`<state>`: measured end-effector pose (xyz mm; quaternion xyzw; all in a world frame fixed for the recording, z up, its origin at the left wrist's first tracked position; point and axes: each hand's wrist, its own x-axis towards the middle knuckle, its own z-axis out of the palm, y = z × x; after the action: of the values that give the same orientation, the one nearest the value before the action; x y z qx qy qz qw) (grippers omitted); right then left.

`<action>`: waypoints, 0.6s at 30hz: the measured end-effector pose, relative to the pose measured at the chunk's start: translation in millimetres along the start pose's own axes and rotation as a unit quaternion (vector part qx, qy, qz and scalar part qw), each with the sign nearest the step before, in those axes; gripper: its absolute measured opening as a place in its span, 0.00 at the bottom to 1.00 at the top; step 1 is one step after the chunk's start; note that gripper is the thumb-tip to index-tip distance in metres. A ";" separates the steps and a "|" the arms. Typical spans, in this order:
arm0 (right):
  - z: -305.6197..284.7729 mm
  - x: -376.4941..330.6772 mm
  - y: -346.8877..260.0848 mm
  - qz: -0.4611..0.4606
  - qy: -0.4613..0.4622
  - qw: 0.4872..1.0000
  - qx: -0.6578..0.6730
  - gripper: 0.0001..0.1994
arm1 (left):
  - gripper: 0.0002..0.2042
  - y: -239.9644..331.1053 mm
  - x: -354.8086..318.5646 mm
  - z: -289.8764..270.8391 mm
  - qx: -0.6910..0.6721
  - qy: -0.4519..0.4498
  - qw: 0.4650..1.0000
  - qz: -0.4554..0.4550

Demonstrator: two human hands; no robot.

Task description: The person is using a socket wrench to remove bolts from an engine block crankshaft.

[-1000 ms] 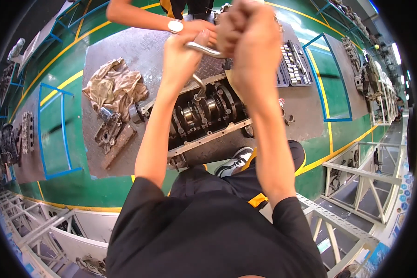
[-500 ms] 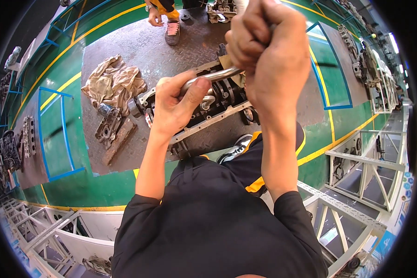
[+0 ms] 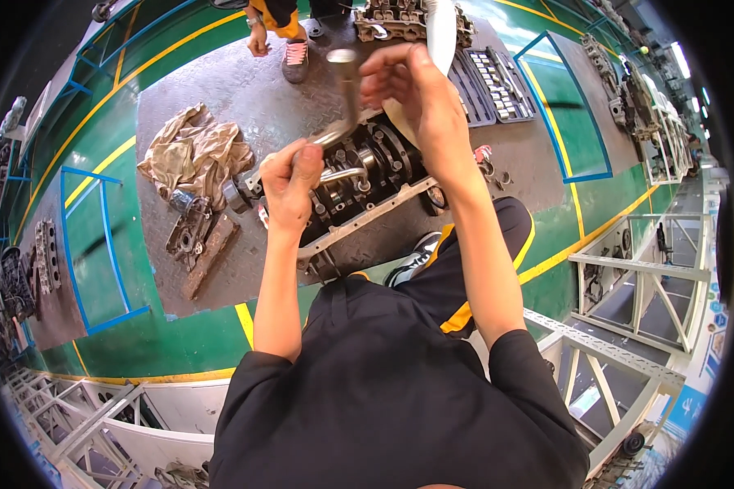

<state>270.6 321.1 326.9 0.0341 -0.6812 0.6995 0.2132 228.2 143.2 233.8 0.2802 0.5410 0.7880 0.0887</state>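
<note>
A cranked steel speed wrench (image 3: pixel 348 96) rises over an engine block (image 3: pixel 355 218) lying on the metal-plated floor. My left hand (image 3: pixel 290 183) is wrapped round the wrench's bent middle section. Its upper end stands up beside my right hand (image 3: pixel 429 118), whose fingers are apart and slightly curled, with the fingertips close to the handle but holding nothing that I can see. Beneath my hands the block's open side shows bearing caps (image 3: pixel 393 151) and bolts. A bent metal pipe (image 3: pixel 342 174) crosses inside it. The wrench's lower end is hidden.
A crumpled tan cloth (image 3: pixel 194 151) lies left of the block, above a dirty metal casting (image 3: pixel 189 232) and a rusty bar (image 3: pixel 212 259). At the far right is an opened socket case (image 3: pixel 501 90). Another person's shoe (image 3: pixel 295 62) and hand (image 3: pixel 258 41) show near another engine part (image 3: pixel 391 23).
My right hand has come off the wrench's upper end and opened, moving down and left. The wrench has swung left, with my left hand still round it and slightly lower.
</note>
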 end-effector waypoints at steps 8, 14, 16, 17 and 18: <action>-32.7 -13.3 197.9 0.050 -0.267 0.841 -0.469 0.16 | 0.22 2.9 -7.0 -24.8 -0.048 0.002 0.999 0.020; -19.9 -15.1 200.2 -0.006 -0.317 0.791 -0.524 0.12 | 0.23 2.1 -18.1 -22.9 -0.011 0.015 1.000 0.011; -19.8 -14.9 189.1 -0.044 -0.273 0.827 -0.490 0.12 | 0.25 4.7 -24.0 -18.1 0.039 0.016 0.999 0.017; -19.9 -11.7 186.9 -0.043 -0.274 0.827 -0.490 0.12 | 0.25 4.2 -22.0 -18.7 0.039 0.017 0.999 0.016; -22.3 -12.2 186.7 -0.047 -0.271 0.823 -0.496 0.11 | 0.25 3.4 -20.2 -19.3 0.045 0.004 0.999 0.011</action>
<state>222.7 343.2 146.0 0.1437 -0.9643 0.2186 0.0404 235.0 117.4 225.0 0.2866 0.5732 0.7649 0.0651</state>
